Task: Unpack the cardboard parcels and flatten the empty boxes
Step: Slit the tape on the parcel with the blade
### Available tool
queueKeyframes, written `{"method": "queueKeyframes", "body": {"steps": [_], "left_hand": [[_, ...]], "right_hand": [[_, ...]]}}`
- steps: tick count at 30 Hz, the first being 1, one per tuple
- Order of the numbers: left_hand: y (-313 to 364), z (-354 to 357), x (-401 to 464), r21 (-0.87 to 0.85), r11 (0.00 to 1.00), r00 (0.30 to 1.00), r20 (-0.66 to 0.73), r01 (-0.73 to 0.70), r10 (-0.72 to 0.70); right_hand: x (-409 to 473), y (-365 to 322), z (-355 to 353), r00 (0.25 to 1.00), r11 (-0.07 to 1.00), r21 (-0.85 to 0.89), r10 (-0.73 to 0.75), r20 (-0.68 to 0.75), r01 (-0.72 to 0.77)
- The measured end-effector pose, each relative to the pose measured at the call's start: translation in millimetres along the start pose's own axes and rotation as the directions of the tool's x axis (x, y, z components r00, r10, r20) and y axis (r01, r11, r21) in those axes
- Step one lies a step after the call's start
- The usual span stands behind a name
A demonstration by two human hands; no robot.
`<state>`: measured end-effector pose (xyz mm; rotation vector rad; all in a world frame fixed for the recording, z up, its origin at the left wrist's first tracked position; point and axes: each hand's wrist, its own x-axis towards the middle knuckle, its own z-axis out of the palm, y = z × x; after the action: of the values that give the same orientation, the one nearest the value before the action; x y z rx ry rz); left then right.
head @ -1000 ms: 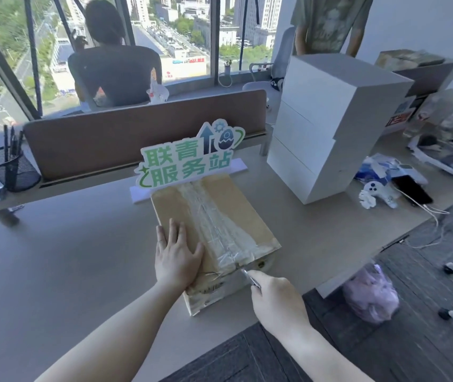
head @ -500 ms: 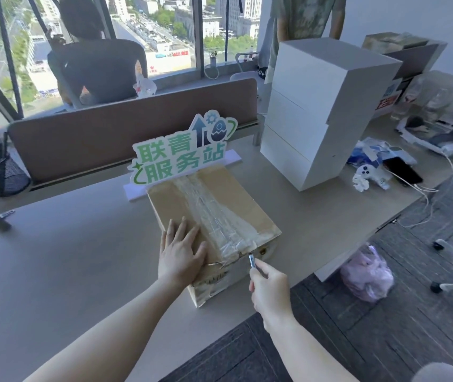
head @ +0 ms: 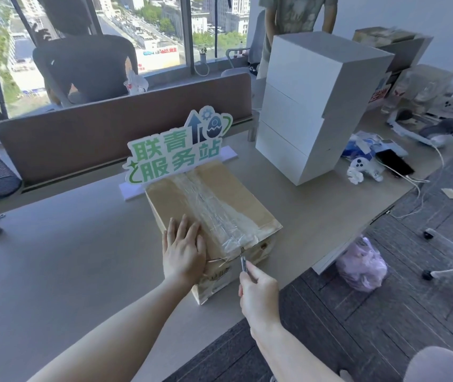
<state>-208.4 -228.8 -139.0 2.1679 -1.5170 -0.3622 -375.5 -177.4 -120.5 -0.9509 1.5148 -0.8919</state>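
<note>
Crinkled clear tape (head: 221,216) over cardboard parcel (head: 250,199)

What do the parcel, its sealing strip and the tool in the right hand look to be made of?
Parcel: brown corrugated cardboard, matte, edges dented. Sealing strip: clear plastic tape, glossy and wrinkled. Tool in the right hand: slim, shiny, probably metal; too small to be sure.

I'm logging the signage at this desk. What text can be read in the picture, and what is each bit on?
"联青服务站": green characters on the cut-out desk sign standing behind the cardboard parcel.
Print on the parcel's near side, below the left hand: too blurred to read.
Red lettering on the box at the far right: too blurred to read.
Billboard outside the window: too small to read.
</note>
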Motion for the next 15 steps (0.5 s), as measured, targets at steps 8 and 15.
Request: {"method": "queueKeyframes", "body": {"steps": [8,15], "left_hand": [[-2,-2,1,-0.004,1.0,0.999,0.039,-0.009,0.009],[-7,-18,11,0.04,0.999,1.0,-0.005,-0.018,0.018]], "right_hand": [[-12,6,8,0.991,0.993,-0.102,-0.04,0.132,0.054],[18,-7,-52,0.997,0.995,-0.088,0.049,0.056,-0.044]]}}
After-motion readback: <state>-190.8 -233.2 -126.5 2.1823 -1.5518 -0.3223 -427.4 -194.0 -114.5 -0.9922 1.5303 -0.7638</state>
